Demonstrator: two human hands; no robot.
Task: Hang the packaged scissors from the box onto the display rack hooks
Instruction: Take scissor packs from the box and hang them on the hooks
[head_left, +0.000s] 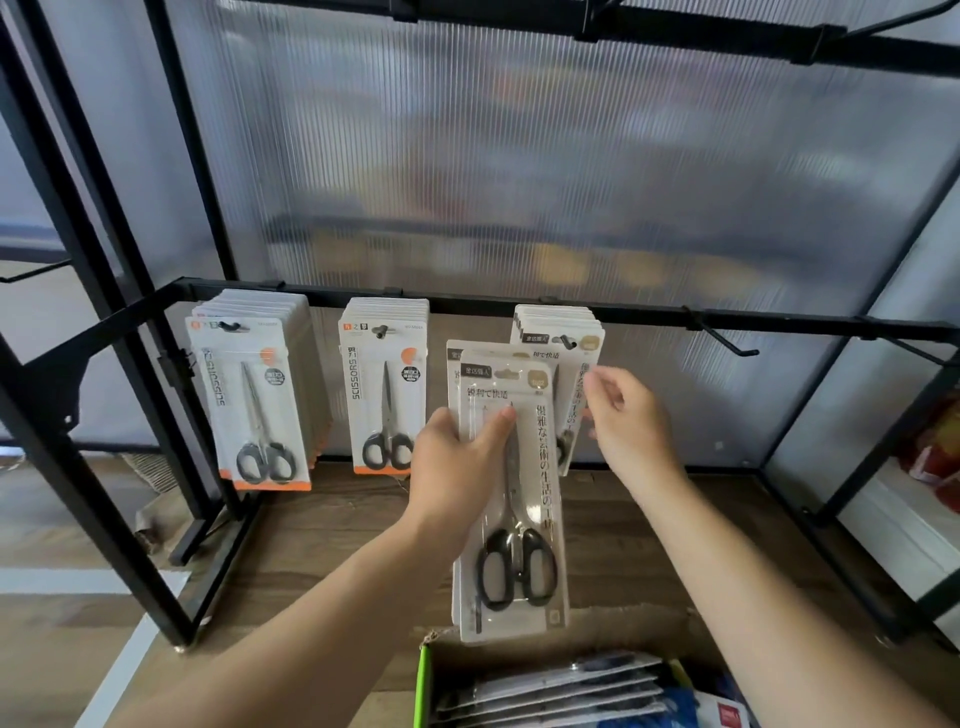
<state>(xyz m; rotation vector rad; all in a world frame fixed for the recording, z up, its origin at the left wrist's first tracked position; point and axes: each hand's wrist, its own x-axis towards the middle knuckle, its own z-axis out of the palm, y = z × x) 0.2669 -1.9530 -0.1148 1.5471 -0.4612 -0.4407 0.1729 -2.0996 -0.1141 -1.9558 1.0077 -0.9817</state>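
The left hand grips the scissors packs by their left edge; the right hand, relaxed and empty, is just right of them.

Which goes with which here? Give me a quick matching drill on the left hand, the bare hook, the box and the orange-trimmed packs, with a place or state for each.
Column one:
1 left hand
2 bare hook
3 box
4 orange-trimmed packs

Column two:
A hanging on the two left hooks
B at the bottom edge, spare packs inside
C on the right part of the rail, nothing on it
D gripping white scissors packs

Pairs: 1-D, 2-C, 3-B, 4-A
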